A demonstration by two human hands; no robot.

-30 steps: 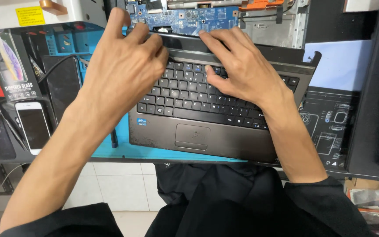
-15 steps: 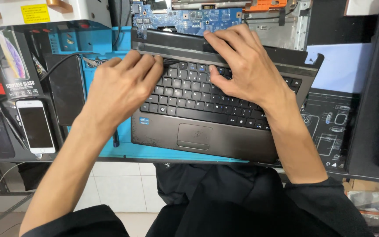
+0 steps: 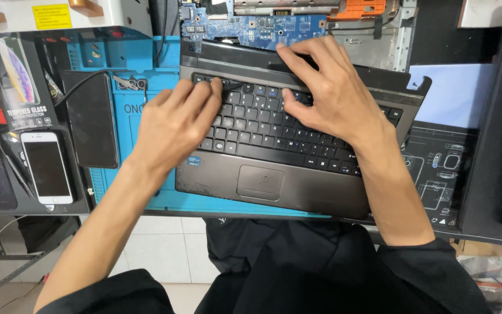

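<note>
Item: grey laptop base (image 3: pixel 297 186) with black keyboard (image 3: pixel 274 131), lay tilted across a blue work mat (image 3: pixel 146 192), its near edge level with the bench edge, its far right corner raised over a dark strip.

Left hand (image 3: pixel 175 125): lay palm down on the keyboard's left side, fingers bunched and curled onto the top-left keys, gripping nothing.

Right hand (image 3: pixel 332 96): spread wide over the keyboard's upper right, fingertips (image 3: pixel 286 52) pressed on the dark bar along the keyboard's far edge; nothing was clasped.

Behind the far edge: a bare blue circuit board (image 3: pixel 245 26) and a metal frame (image 3: pixel 379 40), close against the laptop.

Left of it: a black slab (image 3: pixel 91 119) on the mat, then a white phone (image 3: pixel 45 166) and a boxed screen protector (image 3: pixel 15 75), well apart from the hands.

Right: a black printed mat (image 3: pixel 443 168); little free bench showed there.

Open touchpad (image 3: pixel 261 182) area lay uncovered between the forearms
</note>
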